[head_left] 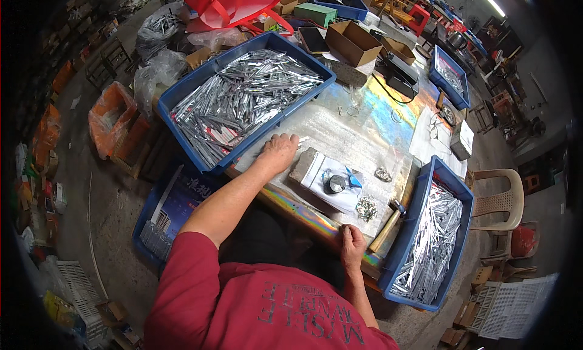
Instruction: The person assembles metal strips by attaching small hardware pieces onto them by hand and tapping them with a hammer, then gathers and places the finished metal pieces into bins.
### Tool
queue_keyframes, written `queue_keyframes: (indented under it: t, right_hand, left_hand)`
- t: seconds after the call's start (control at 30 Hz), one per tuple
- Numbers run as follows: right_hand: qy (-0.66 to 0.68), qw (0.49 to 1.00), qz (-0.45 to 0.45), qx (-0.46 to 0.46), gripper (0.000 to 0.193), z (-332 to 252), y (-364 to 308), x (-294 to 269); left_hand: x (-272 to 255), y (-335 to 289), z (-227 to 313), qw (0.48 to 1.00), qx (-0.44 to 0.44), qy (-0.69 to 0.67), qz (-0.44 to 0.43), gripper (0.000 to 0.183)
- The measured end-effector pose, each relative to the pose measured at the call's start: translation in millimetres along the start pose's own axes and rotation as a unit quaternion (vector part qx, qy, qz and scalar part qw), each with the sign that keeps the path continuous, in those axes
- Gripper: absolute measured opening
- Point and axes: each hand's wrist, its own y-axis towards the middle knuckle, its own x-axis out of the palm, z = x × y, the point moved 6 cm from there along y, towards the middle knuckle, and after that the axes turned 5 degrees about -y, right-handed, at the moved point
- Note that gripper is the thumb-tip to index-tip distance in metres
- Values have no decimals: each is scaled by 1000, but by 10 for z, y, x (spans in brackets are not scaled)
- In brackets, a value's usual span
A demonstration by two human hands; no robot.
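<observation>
My left hand is closed low over the worktable, beside the near corner of a large blue tray. A small pale sliver shows at its fingertips; I cannot make out what it is. The tray holds many slim silver metal pieces. At the table's front edge my right hand is closed, its contents hidden. Between the hands, a block topped with white paper carries a small dark round container and a blue piece. Small metal parts lie in a pile next to it.
A hammer lies right of my right hand, against a second blue tray of silver pieces. Cardboard boxes, a black device with a cord and a red bag stand farther back. A plastic chair is at right.
</observation>
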Motion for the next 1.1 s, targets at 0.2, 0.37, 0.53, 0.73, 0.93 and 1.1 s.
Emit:
queue_keyframes:
  t: [0.2,0.37,0.53,0.73,0.93,1.1]
  right_hand:
    - [-11,1000,2,2,16,-64,-5,-3]
    - [-8,1000,2,0,16,57,15,1]
    - [5,1000,5,7,16,125,11,-5]
    - [20,1000,9,6,16,92,6,-7]
    - [-4,1000,-8,18,16,97,8,-15]
    - [12,999,-12,29,16,138,14,-11]
  left_hand:
    - [2,-19,18,1000,-3,13,26,13]
    - [37,26,-19,999,-9,6,34,13]
    - [64,36,-25,999,-4,-22,47,12]
    - [92,50,-152,991,4,-57,120,13]
    - [-146,26,-141,976,43,-159,143,17]
    - [-389,95,-23,917,51,-355,176,21]
